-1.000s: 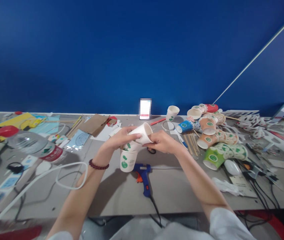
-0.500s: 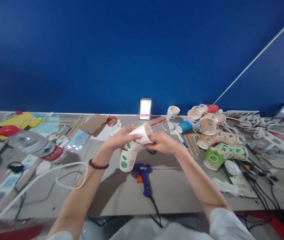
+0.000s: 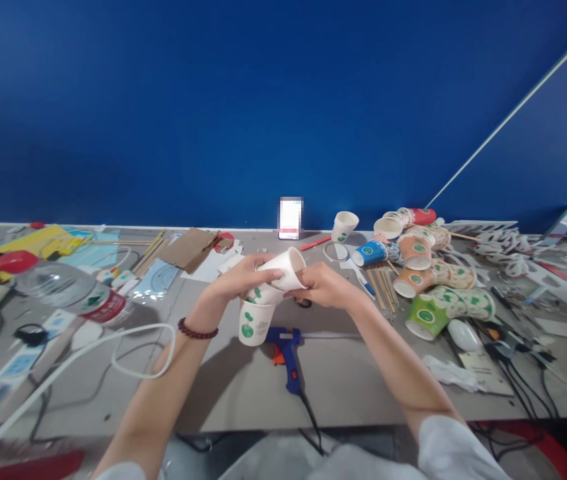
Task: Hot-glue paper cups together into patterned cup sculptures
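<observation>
Before me, a white paper cup (image 3: 288,265) is tilted with its mouth up and to the right. It is joined to or rests against another paper cup (image 3: 254,323) with green prints, which hangs lower left. My left hand (image 3: 246,275) wraps round the upper cup, thumb across its side. With fingers pinched at the cup's rim, my right hand (image 3: 320,285) grips the right edge; its fingertips are partly hidden there. Just below lies a blue glue gun (image 3: 290,360) with an orange trigger, its cord running toward the table's front edge.
Paper cups (image 3: 426,313) are piled on the right, near wooden sticks (image 3: 382,290). A single white cup (image 3: 344,227) and a lit phone (image 3: 290,219) stand at the back. On the left are a plastic bottle (image 3: 78,290), a power strip (image 3: 26,357), a white cable (image 3: 63,370) and cardboard (image 3: 188,250).
The joined cups have shifted very slightly, the lower one a little downward. Both hands keep nearly the same hold and place.
</observation>
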Action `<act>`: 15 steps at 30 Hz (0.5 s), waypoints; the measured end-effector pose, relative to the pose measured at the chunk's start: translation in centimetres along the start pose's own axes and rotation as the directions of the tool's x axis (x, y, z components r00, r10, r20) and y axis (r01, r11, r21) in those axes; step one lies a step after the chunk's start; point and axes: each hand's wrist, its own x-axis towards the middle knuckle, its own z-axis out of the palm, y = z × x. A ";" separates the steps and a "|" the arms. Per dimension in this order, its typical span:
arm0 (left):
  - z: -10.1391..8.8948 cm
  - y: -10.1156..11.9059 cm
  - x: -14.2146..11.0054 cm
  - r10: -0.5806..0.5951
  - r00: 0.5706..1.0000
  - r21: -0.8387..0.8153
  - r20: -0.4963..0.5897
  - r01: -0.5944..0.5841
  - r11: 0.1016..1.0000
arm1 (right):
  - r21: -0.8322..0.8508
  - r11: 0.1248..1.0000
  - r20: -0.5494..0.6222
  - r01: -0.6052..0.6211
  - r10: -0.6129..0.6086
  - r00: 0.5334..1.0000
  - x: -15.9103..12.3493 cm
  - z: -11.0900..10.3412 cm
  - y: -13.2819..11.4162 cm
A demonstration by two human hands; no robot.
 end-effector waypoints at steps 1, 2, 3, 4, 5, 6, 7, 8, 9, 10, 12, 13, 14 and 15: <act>0.0 0.0 0.0 0.005 1.000 -0.003 0.004 -0.005 1.000 | 0.006 1.000 0.001 -0.004 0.004 1.000 0.0 0.0 0.0; 0.0 -0.1 0.0 0.007 1.000 -0.007 0.008 -0.007 1.000 | 0.013 1.000 0.001 -0.010 0.010 1.000 0.0 0.0 0.0; -0.1 -0.1 0.0 0.007 1.000 -0.009 0.011 -0.007 1.000 | 0.021 1.000 0.001 -0.014 0.014 1.000 0.0 0.0 0.0; -0.1 -0.2 0.0 0.007 1.000 -0.012 0.013 -0.007 1.000 | 0.026 1.000 0.001 -0.014 0.014 1.000 0.0 0.0 0.0; -0.1 -0.2 0.1 0.007 1.000 -0.016 0.016 -0.007 1.000 | 0.029 0.999 0.004 -0.015 0.015 1.000 0.0 0.1 0.0; -0.1 -0.3 0.1 0.006 1.000 -0.018 0.021 -0.006 1.000 | 0.031 0.999 0.007 -0.016 0.016 1.000 0.0 0.1 0.0; -0.1 -0.3 0.1 0.006 1.000 -0.018 0.025 -0.005 1.000 | 0.032 0.999 0.009 -0.019 0.018 1.000 0.0 0.1 0.0; -0.2 -0.4 0.1 0.005 1.000 -0.015 0.031 -0.005 1.000 | 0.031 0.999 0.010 -0.021 0.021 1.000 0.0 0.1 0.0; -0.2 -0.4 0.1 0.003 0.999 -0.012 0.037 -0.002 1.000 | 0.029 0.999 0.008 -0.023 0.023 1.000 0.0 0.2 0.1; -0.2 -0.4 0.1 0.001 0.999 -0.011 0.041 -0.001 1.000 | 0.026 0.999 0.006 -0.024 0.024 1.000 0.0 0.2 0.1; -0.2 -0.4 0.1 0.006 0.999 -0.017 0.041 -0.005 1.000 | 0.029 0.999 0.006 -0.030 0.030 1.000 0.1 0.2 0.0; -0.1 -0.4 0.1 0.012 0.999 -0.023 0.037 -0.011 1.000 | 0.034 0.999 0.009 -0.034 0.033 0.999 0.1 0.2 0.0; -0.1 -0.4 0.1 0.018 0.999 -0.029 0.034 -0.017 0.999 | 0.035 0.999 0.013 -0.034 0.034 0.999 0.1 0.2 0.0; -0.1 -0.4 0.1 0.024 0.999 -0.033 0.028 -0.023 0.999 | 0.029 0.999 0.015 -0.030 0.029 0.999 0.1 0.2 0.0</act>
